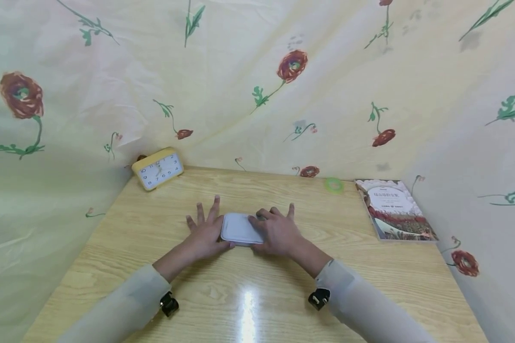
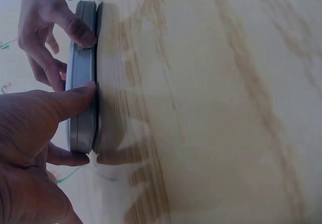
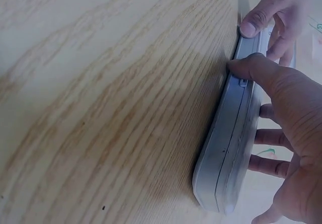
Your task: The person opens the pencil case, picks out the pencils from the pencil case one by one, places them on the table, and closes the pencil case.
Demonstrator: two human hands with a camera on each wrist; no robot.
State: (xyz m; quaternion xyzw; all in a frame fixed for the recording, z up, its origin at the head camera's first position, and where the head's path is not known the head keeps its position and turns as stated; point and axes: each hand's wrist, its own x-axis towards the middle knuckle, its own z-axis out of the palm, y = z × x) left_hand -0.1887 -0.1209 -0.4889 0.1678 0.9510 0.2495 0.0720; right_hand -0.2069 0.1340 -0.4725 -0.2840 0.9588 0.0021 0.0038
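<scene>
A flat grey case [image 1: 240, 228] with rounded corners lies on the wooden table, lid down against its base along a thin seam. My left hand [image 1: 207, 237] holds its left end: the thumb [image 2: 75, 102] is on the near side, another finger lies along the end, and the remaining fingers spread outward. On the other end, my right hand [image 1: 279, 233] grips with its thumb [image 3: 251, 69] on the near side by a small latch [image 3: 244, 82]. One right finger reaches onto the lid; others are partly hidden behind the case.
A yellow alarm clock [image 1: 159, 169] stands at the table's back left corner. A green ring of tape [image 1: 334, 179] is at the back edge. A booklet with a flowery cover [image 1: 396, 209] lies at the right. Flowered cloth [image 1: 223, 95] hangs behind the table [image 1: 214, 295].
</scene>
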